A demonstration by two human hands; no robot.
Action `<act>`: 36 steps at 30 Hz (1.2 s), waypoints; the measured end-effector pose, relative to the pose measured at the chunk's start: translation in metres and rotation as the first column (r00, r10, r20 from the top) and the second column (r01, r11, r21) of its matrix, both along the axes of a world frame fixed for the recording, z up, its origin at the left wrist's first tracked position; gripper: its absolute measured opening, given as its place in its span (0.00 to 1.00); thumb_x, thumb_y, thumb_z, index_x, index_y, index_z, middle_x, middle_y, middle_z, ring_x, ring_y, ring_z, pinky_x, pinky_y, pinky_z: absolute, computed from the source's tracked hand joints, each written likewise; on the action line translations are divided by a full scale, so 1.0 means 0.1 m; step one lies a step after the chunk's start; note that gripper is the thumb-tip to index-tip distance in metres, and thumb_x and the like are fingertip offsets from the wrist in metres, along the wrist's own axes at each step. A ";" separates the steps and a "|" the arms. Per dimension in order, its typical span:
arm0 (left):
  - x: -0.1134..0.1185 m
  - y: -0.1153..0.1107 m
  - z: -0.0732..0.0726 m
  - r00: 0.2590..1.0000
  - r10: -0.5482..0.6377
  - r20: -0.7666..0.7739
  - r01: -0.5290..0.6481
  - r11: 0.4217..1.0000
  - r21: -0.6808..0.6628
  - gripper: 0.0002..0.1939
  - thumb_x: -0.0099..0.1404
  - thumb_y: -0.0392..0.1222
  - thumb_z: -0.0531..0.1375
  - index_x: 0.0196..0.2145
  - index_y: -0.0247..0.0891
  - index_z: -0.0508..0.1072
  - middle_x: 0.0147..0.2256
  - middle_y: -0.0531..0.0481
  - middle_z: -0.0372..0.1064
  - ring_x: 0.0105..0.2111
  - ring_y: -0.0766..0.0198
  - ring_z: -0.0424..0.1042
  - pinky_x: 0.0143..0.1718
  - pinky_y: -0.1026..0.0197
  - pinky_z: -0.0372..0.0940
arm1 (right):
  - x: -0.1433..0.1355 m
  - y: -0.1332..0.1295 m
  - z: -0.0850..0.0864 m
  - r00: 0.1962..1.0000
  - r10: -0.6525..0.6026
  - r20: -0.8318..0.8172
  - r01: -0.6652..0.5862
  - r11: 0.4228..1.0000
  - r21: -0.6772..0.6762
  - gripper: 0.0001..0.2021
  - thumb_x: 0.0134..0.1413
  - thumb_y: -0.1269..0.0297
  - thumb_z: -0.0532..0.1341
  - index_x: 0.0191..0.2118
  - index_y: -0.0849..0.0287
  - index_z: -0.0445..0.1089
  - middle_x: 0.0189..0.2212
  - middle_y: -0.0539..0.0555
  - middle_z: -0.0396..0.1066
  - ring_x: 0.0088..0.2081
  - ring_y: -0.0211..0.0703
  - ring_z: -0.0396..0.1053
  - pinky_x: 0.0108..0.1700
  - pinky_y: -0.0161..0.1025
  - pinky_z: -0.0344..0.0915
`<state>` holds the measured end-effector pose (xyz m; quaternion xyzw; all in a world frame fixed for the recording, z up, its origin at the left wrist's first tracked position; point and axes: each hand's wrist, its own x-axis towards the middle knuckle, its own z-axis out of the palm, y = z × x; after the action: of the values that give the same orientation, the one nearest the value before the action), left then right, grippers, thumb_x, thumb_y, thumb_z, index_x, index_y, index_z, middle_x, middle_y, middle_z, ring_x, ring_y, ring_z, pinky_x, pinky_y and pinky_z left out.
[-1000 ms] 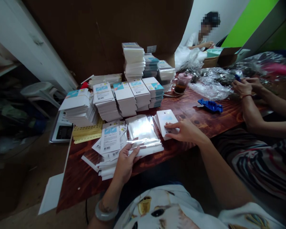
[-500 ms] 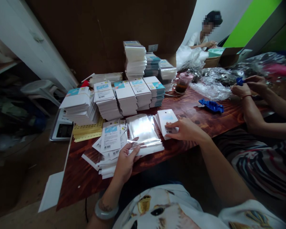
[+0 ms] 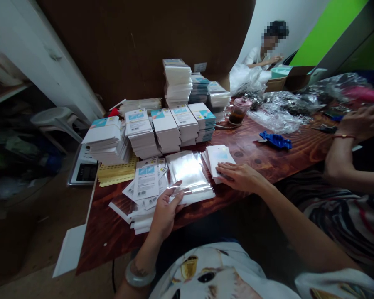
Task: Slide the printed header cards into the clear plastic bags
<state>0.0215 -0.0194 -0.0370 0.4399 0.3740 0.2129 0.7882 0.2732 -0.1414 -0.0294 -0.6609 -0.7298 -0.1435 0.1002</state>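
Observation:
My left hand grips the near left corner of a clear plastic bag, thumb on top. The shiny bag lies on a stack of similar bags. To its right, my right hand rests with fingers stretched flat on a small pile of printed white cards. Left of the bags, several cards in clear sleeves lie in a loose, overlapping heap near the table's front edge.
Banded card stacks line the table's back, with taller packed stacks behind. A lidded glass mug stands right of them. A blue plastic part lies nearer a co-worker's hands. Yellow sticker sheets lie left.
My right hand's fingers have flattened and moved slightly across the card pile. My left hand stays at the bag. The co-worker's hands have moved right.

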 end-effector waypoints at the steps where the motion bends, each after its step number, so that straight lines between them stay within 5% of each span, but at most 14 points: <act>1: 0.00 0.00 0.00 1.000 -0.001 0.000 0.001 1.000 0.001 0.27 0.55 0.43 0.65 0.52 0.38 0.68 0.43 0.42 0.75 0.42 0.60 0.74 0.36 0.68 0.69 | 0.00 -0.02 0.00 0.999 -0.010 -0.031 0.010 1.000 0.005 0.14 0.61 0.63 0.54 0.48 0.62 0.69 0.46 0.59 0.73 0.48 0.48 0.71 0.47 0.41 0.69; 6: -0.01 0.00 0.02 1.000 -0.012 -0.001 0.012 1.000 0.023 0.26 0.55 0.44 0.65 0.52 0.38 0.69 0.41 0.43 0.76 0.41 0.62 0.74 0.35 0.69 0.69 | -0.02 -0.04 0.04 0.991 -0.067 -0.115 0.063 0.997 -0.037 0.13 0.61 0.65 0.53 0.46 0.58 0.71 0.45 0.56 0.74 0.47 0.46 0.72 0.48 0.41 0.68; 19: -0.01 -0.01 0.02 1.000 -0.029 0.004 0.029 0.999 0.032 0.26 0.57 0.43 0.63 0.53 0.37 0.66 0.42 0.43 0.76 0.42 0.61 0.74 0.35 0.69 0.69 | -0.16 0.05 0.29 0.975 -0.205 -0.083 0.189 0.968 -0.167 0.12 0.55 0.57 0.57 0.38 0.58 0.73 0.29 0.54 0.77 0.29 0.45 0.74 0.30 0.35 0.62; 27: -0.01 -0.01 0.03 0.998 0.018 0.052 -0.017 0.999 -0.027 0.29 0.54 0.40 0.65 0.54 0.39 0.65 0.44 0.42 0.75 0.46 0.58 0.72 0.36 0.68 0.69 | -0.10 -0.03 0.12 0.983 -0.163 -0.090 0.159 0.986 -0.049 0.18 0.53 0.73 0.54 0.49 0.60 0.69 0.46 0.58 0.73 0.38 0.46 0.75 0.38 0.37 0.70; 29: -0.02 -0.01 0.01 0.998 0.024 0.051 -0.023 0.999 -0.022 0.30 0.54 0.40 0.65 0.54 0.40 0.65 0.45 0.43 0.74 0.48 0.58 0.71 0.36 0.68 0.69 | -0.21 -0.17 0.16 0.976 -0.111 -0.188 0.136 0.982 0.130 0.22 0.54 0.77 0.51 0.54 0.59 0.65 0.49 0.58 0.71 0.45 0.47 0.73 0.44 0.40 0.71; 32: -0.02 -0.01 -0.03 0.999 0.020 0.051 -0.021 1.000 0.014 0.30 0.55 0.41 0.65 0.55 0.40 0.65 0.43 0.44 0.75 0.44 0.58 0.73 0.35 0.65 0.69 | -0.61 -0.37 0.22 0.947 0.191 -0.257 -0.086 0.924 0.373 0.25 0.56 0.78 0.50 0.59 0.60 0.59 0.51 0.58 0.70 0.52 0.45 0.67 0.51 0.41 0.69; 34: -0.01 -0.01 -0.06 0.998 0.039 0.056 -0.042 0.998 0.046 0.31 0.52 0.39 0.66 0.54 0.38 0.66 0.39 0.46 0.77 0.39 0.58 0.75 0.37 0.62 0.69 | -0.92 -0.44 0.22 0.891 0.404 -0.206 -0.342 0.898 0.278 0.22 0.58 0.75 0.50 0.58 0.64 0.61 0.51 0.59 0.69 0.55 0.47 0.64 0.54 0.44 0.67; 36: 0.00 -0.01 -0.07 0.995 0.067 0.077 -0.072 0.996 0.059 0.31 0.50 0.37 0.67 0.53 0.37 0.68 0.38 0.46 0.77 0.37 0.58 0.75 0.39 0.59 0.69 | -1.14 -0.45 0.19 0.880 0.435 -0.194 -0.393 0.893 0.220 0.20 0.59 0.74 0.49 0.55 0.69 0.64 0.51 0.61 0.68 0.56 0.50 0.62 0.55 0.48 0.66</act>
<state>0.0213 -0.0207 -0.0441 0.4426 0.3523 0.2680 0.7799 0.1593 -0.1864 -0.0102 -0.4901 -0.8216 -0.1018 0.2726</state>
